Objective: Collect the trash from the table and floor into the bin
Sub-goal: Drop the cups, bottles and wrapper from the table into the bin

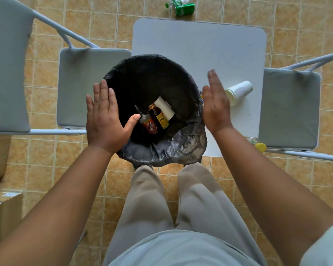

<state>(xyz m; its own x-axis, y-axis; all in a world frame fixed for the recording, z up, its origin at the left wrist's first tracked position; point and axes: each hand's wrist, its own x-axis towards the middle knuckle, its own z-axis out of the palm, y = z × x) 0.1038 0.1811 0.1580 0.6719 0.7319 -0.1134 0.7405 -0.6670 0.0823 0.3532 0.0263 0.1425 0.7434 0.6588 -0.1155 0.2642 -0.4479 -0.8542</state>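
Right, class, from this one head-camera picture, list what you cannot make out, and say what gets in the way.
1. Clear bottle by the green can, head view: cut off by the top edge.
2. Yellow-capped bottle, head view: body mostly hidden under the table.
3. Colourful scrap, head view: mostly covered by the right hand and the bin; unidentifiable.
4. Labels on the bottles inside the bin, head view: too small to read.

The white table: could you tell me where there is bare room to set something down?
The far half of the table is bare, from its far edge down to the bin and the tipped paper cups. The near part is crowded: cups beside the right hand, bin covering the left edge.
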